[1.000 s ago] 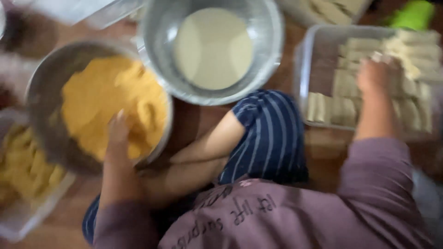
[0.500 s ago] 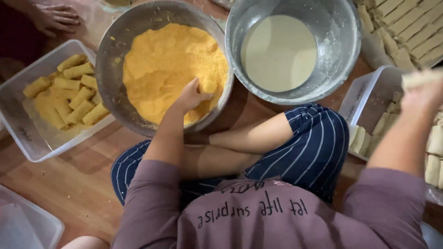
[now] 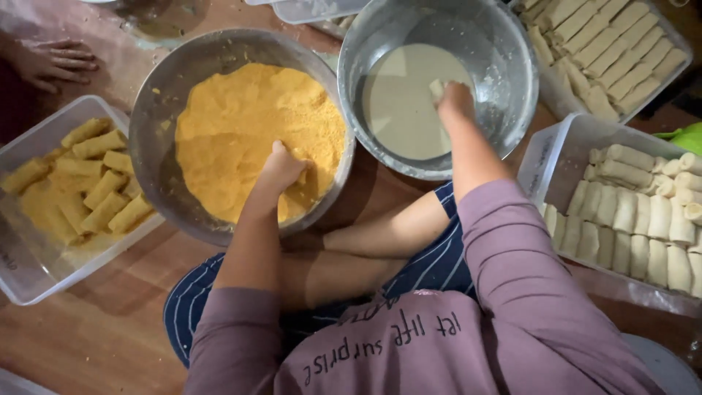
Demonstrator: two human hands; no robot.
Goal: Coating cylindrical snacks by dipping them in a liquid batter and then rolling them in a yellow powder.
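Note:
My left hand [image 3: 281, 167] rests in the orange breadcrumbs [image 3: 241, 124] of a metal bowl [image 3: 157, 117], fingers curled into the crumbs; whether it holds something I cannot tell. My right hand [image 3: 455, 99] reaches into a second metal bowl [image 3: 504, 66] of pale batter [image 3: 402, 102] and holds a pale roll [image 3: 437, 88] at the batter's surface. My crossed legs in striped shorts lie below both bowls.
A clear tub [image 3: 29, 278] on the left holds several crumb-coated rolls [image 3: 95, 183]. Two clear tubs on the right, near [image 3: 556, 146] and far [image 3: 651, 88], hold rows of uncoated pale rolls [image 3: 643, 212]. Another person's hand [image 3: 55, 62] rests at top left. The floor is wood.
My right hand has moved from the tub of pale rolls on the right into the batter bowl, carrying a roll. My left hand stays in the crumbs.

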